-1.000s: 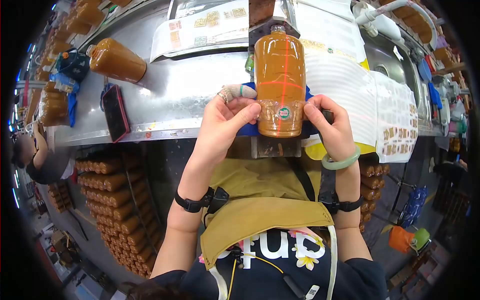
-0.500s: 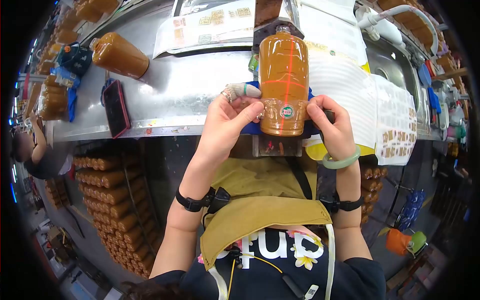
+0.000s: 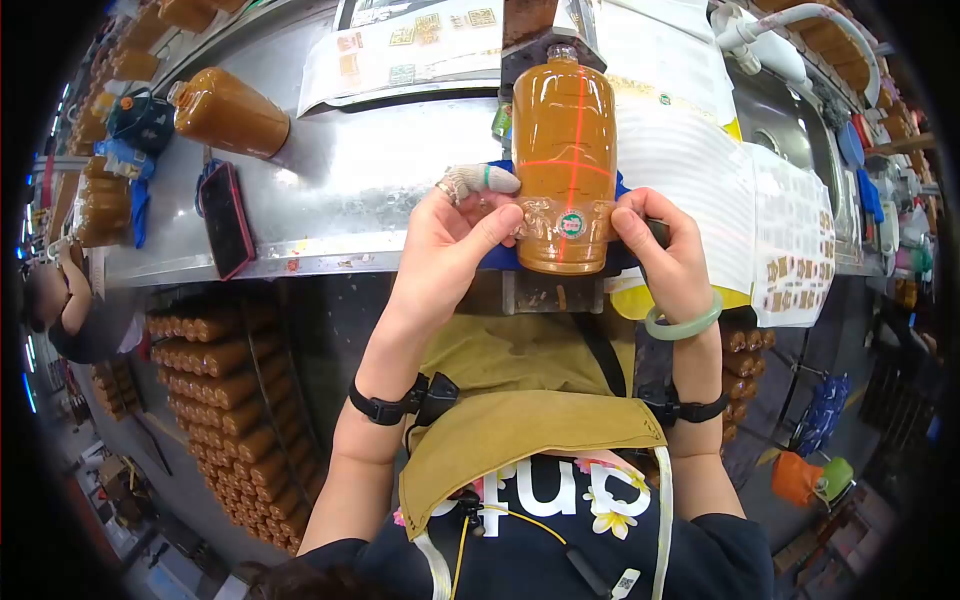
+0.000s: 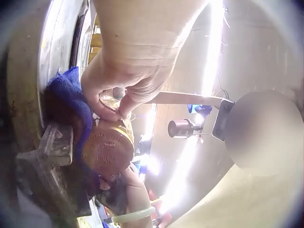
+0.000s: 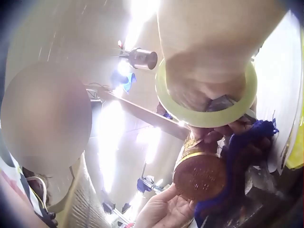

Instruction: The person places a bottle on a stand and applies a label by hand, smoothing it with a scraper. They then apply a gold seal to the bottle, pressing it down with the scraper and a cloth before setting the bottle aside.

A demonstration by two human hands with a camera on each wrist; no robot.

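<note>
A bottle (image 3: 563,110) of brown liquid lies on a blue cloth (image 3: 624,188), its neck away from me and red crossed lines of light over it. Across its lower part runs a clear label (image 3: 543,219) with a green round emblem. My left hand (image 3: 447,240), a fabric cot on one finger, pinches the label's left end at the bottle's side. Opposite it, my right hand (image 3: 668,245) pinches the right end between thumb and curled fingers. A dark piece (image 3: 657,232) shows within the right hand. Both wrist views show the bottle's round base (image 4: 108,148) between the hands.
Another brown bottle (image 3: 232,113) and a phone (image 3: 228,220) lie on the metal table to the left. White label sheets (image 3: 680,170) spread to the right, beside a sink (image 3: 790,125). Stacked bottles (image 3: 225,400) stand below the table, and a person (image 3: 80,310) is at far left.
The head view shifts slightly. Both hands stay in place at the label's ends, and the bottle has not visibly moved between them.
</note>
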